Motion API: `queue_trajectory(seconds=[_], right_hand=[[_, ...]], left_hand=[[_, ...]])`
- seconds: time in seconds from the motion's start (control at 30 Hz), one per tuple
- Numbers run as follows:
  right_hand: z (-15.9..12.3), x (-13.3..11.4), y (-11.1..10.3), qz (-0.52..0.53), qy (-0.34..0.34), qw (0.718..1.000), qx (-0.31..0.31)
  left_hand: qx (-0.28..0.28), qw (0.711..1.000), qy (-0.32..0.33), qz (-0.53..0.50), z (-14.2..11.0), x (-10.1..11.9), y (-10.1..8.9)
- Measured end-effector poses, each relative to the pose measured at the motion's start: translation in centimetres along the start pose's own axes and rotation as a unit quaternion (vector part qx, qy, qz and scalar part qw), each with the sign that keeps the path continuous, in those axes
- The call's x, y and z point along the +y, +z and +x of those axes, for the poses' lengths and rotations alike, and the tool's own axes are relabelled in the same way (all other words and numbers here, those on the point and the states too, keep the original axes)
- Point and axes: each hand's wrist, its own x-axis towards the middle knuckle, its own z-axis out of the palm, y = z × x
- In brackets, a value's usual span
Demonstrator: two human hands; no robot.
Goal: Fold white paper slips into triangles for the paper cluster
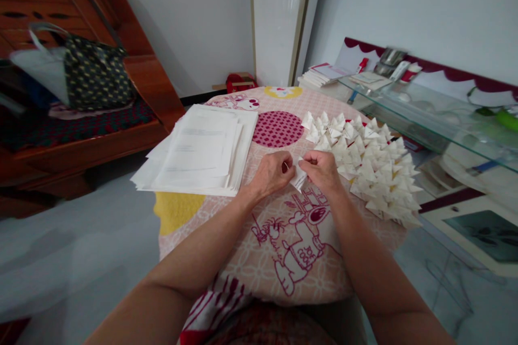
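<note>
Both hands meet over the middle of a round table spread with a patterned cloth. Between them is a small folded piece of printed paper. My left hand is closed with its fingertips pinching the paper's left side. My right hand pinches the paper's upper right edge between thumb and finger. To the right stands a dense cluster of pointed folded paper pieces, close to my right hand. A stack of printed paper sheets lies left of my left hand.
A glass-topped cabinet with books and metal containers adjoins the table at the right. On the left, a wooden bench holds a dark patterned bag. A tall white air conditioner stands behind the table.
</note>
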Motion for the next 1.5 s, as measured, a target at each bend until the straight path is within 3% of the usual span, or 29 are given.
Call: queue_trajectory(seconds=[0.33, 0.5, 0.67, 0.93, 1.13, 1.37, 1.5], right_hand=[[0.3, 0.4, 0.2, -0.041, -0.059, 0.997, 0.007], [0.3, 0.8, 0.1, 0.046, -0.020, 0.998, -0.027], [0.1, 0.9, 0.0, 0.114, -0.022, 0.992, -0.047], [0.1, 0.7, 0.0, 0.078, -0.054, 0.992, -0.079], [0.1, 0.9, -0.2, 0.142, -0.022, 0.986, -0.084], [0.0, 0.4, 0.4, 0.210, 0.040, 0.973, -0.090], [-0.1, 0.2, 0.6, 0.225, 0.042, 0.970, -0.088]], left_hand=[[-0.016, 0.998, -0.002, -0.068, 0.0, 0.1, -0.1], [-0.036, 0.962, -0.053, -0.266, 0.4, -0.8, -0.3], [-0.065, 0.943, -0.079, -0.316, 0.6, -1.3, -0.4], [-0.087, 0.916, -0.092, -0.381, 0.7, -1.2, -0.7], [-0.026, 0.897, -0.133, -0.421, 0.8, -1.2, -1.0], [-0.057, 0.884, -0.134, -0.444, 0.7, -0.6, -1.3], [-0.005, 0.885, -0.149, -0.442, 0.8, -0.6, -1.3]])
